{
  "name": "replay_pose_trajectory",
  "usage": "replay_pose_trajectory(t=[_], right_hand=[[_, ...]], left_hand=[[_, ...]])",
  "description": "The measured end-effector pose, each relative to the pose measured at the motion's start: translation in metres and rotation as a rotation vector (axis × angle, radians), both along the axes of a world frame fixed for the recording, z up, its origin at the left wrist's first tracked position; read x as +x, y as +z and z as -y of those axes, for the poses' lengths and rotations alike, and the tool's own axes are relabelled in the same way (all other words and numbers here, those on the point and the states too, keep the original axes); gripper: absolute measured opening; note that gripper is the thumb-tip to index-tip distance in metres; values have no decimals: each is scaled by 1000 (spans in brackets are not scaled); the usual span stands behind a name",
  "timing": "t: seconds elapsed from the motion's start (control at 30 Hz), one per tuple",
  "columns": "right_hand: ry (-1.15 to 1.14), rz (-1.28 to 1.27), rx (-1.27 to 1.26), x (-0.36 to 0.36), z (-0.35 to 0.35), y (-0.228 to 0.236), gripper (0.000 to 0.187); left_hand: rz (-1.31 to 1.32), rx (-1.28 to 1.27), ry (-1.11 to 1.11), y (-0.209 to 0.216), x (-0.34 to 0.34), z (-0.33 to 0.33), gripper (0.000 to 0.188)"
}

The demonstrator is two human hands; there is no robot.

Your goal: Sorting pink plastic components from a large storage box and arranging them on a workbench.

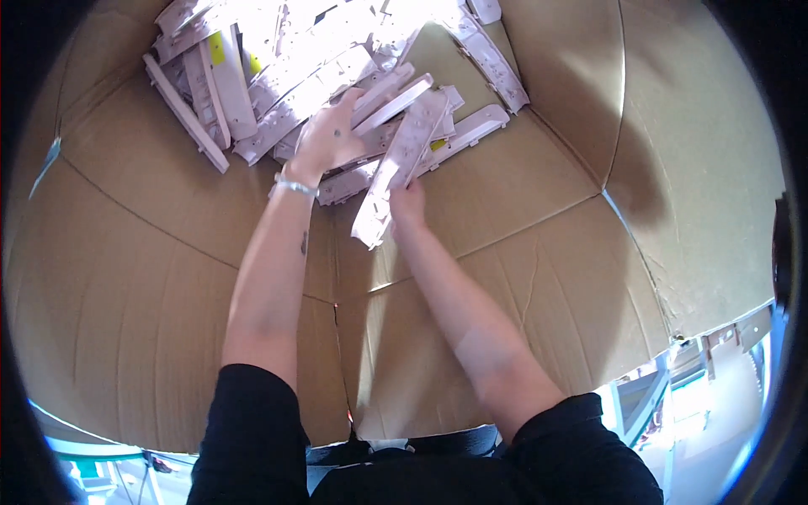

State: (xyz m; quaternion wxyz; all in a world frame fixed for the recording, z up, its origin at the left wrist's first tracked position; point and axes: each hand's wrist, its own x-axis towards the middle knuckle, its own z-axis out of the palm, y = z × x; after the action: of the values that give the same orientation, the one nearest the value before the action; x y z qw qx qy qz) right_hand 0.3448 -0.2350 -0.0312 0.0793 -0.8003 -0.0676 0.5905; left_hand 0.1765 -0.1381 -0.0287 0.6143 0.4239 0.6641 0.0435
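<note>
Pinching long pale-pink moulded plastic strip (408, 143) by edge, right hand (408, 206), over jumbled whitish plastic parts (307, 99) inside brown cardboard box (547, 236). Left hand (332, 139) at parts, can't tell grip. Tbh, keep strip clear of parts.

a long pale-pink panel (404, 156) slants; two slim pale strips (394, 105) slant beside it
</note>
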Motion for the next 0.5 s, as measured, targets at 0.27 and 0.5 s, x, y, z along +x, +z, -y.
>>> replay_pose_trajectory(t=[0.27,0.5], right_hand=[[-459,245,90,-29,60,-87,39],[-288,45,-76,-50,14,-26,52]], left_hand=[[155,79,-426,-67,27,12,74],[71,-82,-354,-49,15,27,79]])
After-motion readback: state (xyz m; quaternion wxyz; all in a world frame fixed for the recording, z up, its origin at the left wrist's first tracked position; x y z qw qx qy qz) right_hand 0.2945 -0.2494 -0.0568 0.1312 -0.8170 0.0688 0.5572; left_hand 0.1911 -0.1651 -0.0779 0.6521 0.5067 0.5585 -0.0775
